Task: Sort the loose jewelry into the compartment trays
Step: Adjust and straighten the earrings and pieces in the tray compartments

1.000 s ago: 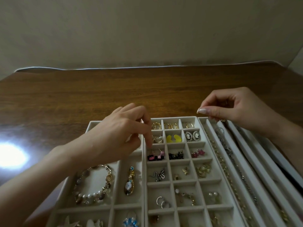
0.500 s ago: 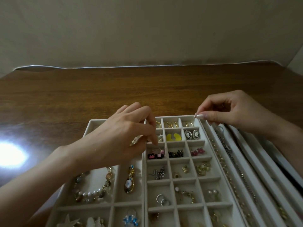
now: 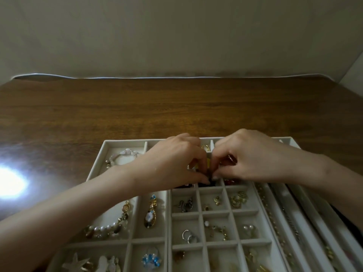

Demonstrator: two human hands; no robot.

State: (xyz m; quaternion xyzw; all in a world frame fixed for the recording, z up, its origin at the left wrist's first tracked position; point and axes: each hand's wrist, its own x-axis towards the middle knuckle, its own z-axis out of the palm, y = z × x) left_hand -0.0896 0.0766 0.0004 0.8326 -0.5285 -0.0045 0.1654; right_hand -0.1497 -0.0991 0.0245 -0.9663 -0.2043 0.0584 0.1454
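Three pale velvet trays lie side by side: a left tray point(image 3: 125, 142) with large compartments, a middle tray point(image 3: 200, 213) with small squares, and a right tray point(image 3: 279, 211) with long slots holding chains. My left hand point(image 3: 176, 160) and right hand point(image 3: 253, 158) meet over the middle tray's upper rows. Their curled fingertips come together on a small dark earring point(image 3: 209, 180) at a compartment there. The hands hide most of it and the cells beneath them.
The left tray holds a pearl bracelet point(image 3: 106, 228), a cameo pendant point(image 3: 150, 216) and a blue flower piece point(image 3: 151, 259). Silver hoops point(image 3: 188, 235) and gold earrings point(image 3: 237, 199) fill nearer squares. The wooden table point(image 3: 176, 107) stretches beyond, with a bright glare point(image 3: 9, 181) at left.
My right hand came left and down from the long-slot tray's far end to the middle tray. My left hand shifted right, so both sets of fingertips now touch over one compartment.
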